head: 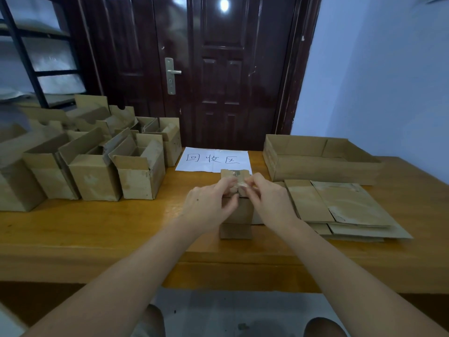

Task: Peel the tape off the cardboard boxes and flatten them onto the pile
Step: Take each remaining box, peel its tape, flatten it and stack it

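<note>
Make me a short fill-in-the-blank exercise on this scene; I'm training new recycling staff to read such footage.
1. Both hands, left hand and right hand, work at the top of a small cardboard ____.
2. The pile of flattened boxes lies to the ____ of the hands.
3. The white paper sign lies on the wooden ____.
4. The open boxes stand on the ____ side of the table.

Missing words: box; right; table; left

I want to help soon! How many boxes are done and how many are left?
Done: a few flattened boxes lie stacked on the table's right side. In hand: both hands, left and right, pick at the tape on top of one small box. Left: a crowd of open boxes stands on the left, plus a wide shallow box behind the pile.
</note>
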